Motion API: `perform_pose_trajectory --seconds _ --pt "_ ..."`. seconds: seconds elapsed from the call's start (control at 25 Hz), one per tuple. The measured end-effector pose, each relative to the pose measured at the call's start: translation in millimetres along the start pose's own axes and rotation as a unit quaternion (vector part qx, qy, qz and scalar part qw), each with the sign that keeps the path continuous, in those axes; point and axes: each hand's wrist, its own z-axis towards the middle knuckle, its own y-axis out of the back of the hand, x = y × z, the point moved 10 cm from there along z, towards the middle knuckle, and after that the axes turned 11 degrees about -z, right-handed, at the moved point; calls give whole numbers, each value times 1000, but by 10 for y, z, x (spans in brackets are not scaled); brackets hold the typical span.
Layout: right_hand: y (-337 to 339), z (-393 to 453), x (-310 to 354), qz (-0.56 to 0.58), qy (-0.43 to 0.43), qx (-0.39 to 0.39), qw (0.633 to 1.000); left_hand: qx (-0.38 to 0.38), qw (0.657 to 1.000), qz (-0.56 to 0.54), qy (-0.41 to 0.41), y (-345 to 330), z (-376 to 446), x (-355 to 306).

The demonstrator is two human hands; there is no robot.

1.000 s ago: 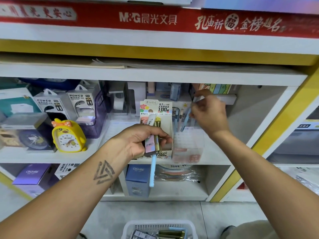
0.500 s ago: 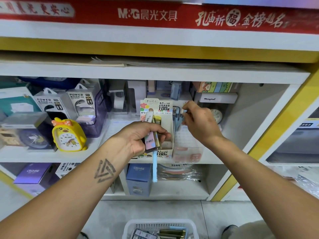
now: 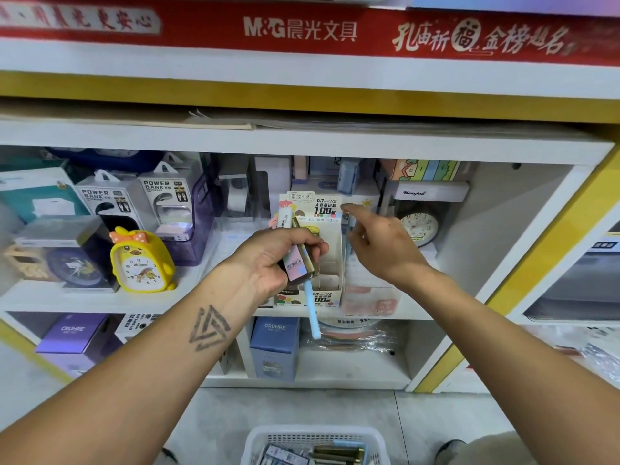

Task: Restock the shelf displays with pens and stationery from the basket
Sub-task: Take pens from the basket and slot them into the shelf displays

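My left hand is shut on a bunch of stationery: pastel lead cases, a dark gold pen and a light blue pen that hangs down below my fist. It hovers in front of a white lead-refill display box on the middle shelf. My right hand is just right of that box, palm down, index finger stretched toward the box's top card, with nothing visibly in it. A clear pen holder with blue pens stands under that hand. The white basket with more stationery sits on the floor below.
A yellow chick alarm clock and power bank boxes stand on the left of the shelf. A round clock sits at the back right. Blue and purple boxes fill the lower shelf. My shoe is beside the basket.
My right hand has come down from the back of the shelf, let go of a blue pen into the clear holder, and now points with its fingers apart. My left hand stays put.
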Motion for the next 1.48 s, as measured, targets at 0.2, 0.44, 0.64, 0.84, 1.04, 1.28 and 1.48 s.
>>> perform_pose_trajectory --seconds 0.2,0.44,0.64,0.84,1.04,1.28,1.48 --pt "-393 -302 503 441 -66 296 845 -22 992 -103 -63 64 -6 -192" --pt "-362 -366 637 419 -20 311 853 -20 985 -137 -100 93 -43 -299" --pt "-104 -304 303 409 -27 276 869 -43 987 -133 -84 200 15 -286" --pt "155 -144 -100 356 -64 141 922 -29 998 -40 -35 77 9 -66" --pt "467 -29 -396 169 -77 -80 979 1 1000 -12 13 -38 -28 97" --pt "296 -20 -269 101 -32 -83 991 5 998 -24 54 -25 -39 163" --pt "199 -5 -214 75 -8 -82 994 13 997 -6 70 -18 -25 199"
